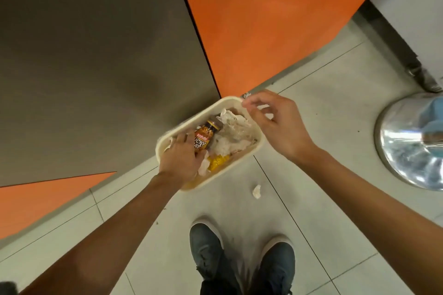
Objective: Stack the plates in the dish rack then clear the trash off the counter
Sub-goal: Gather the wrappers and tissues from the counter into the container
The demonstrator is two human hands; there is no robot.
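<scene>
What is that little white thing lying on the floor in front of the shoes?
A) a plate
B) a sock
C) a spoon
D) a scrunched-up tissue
D: a scrunched-up white tissue lies on the floor tiles just ahead of the shoes, apart from the container.

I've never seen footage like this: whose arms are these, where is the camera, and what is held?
No machine here: the single camera sits on a person's head, looking down at their own arms and shoes on a tiled floor. The left hand grips a cream takeaway container by its near end. Inside lie a Lucky Day bottle, crumpled tissues and a yellow wrapper. The right hand hovers at the far rim; whether it touches is unclear. One loose tissue lies on the floor, and a shiny metal bin stands to the right.
</scene>
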